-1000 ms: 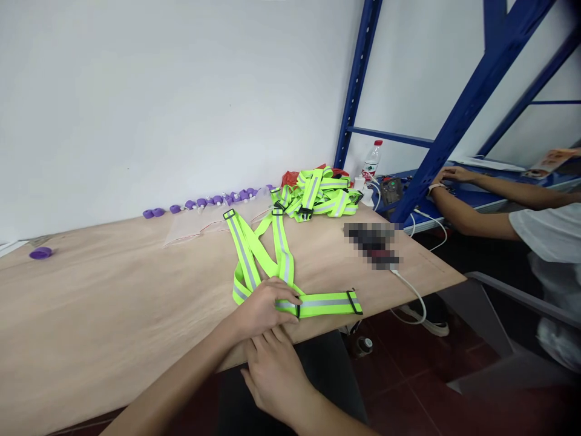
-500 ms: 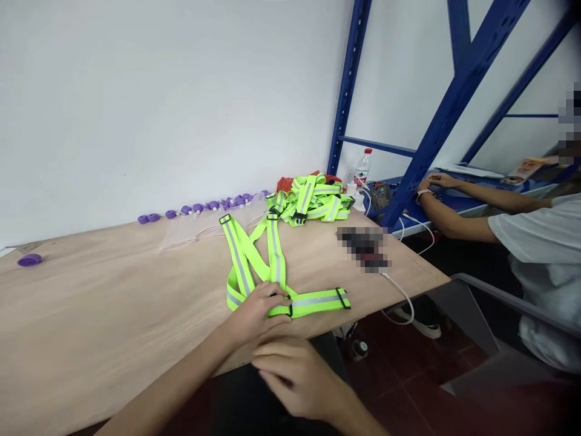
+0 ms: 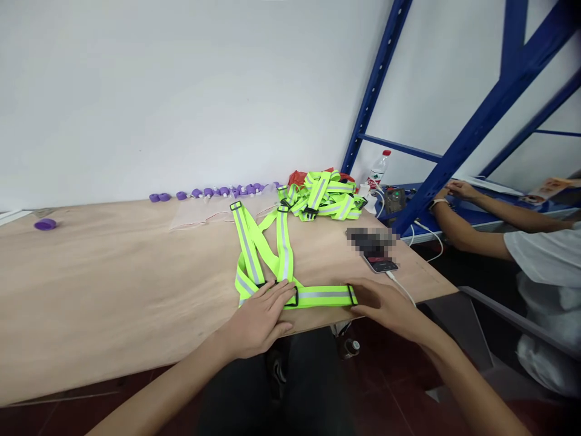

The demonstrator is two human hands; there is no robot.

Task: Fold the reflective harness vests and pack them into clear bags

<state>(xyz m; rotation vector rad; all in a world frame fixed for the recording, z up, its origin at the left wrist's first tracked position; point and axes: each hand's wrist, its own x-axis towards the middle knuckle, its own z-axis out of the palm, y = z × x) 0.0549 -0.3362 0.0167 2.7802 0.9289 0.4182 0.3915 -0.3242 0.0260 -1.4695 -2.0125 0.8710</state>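
A neon-yellow reflective vest [image 3: 284, 242] made of straps with grey stripes lies spread on the table near its front edge. My left hand [image 3: 258, 321] rests flat on its lower part, fingers stretched out, beside a black buckle [image 3: 296, 296]. That hand hides part of the waist strap. To the right, the strap ends in a black slider [image 3: 352, 295]. Around this end my right hand [image 3: 388, 306] is curved, thumb and fingers apart; whether the fingertips touch the strap is hard to tell.
Behind the vest are a heap of similar straps [image 3: 333, 197], clear plastic bags [image 3: 195, 215] and several purple caps [image 3: 181, 195]. A phone [image 3: 381, 264] with a white cable lies right. Beyond the blue rack post [image 3: 436, 175], a co-worker's hands [image 3: 456, 189] are at another table.
My right hand has moved up and right from below the table edge to the strap's end. My left hand has flattened onto the vest. The view has shifted slightly.
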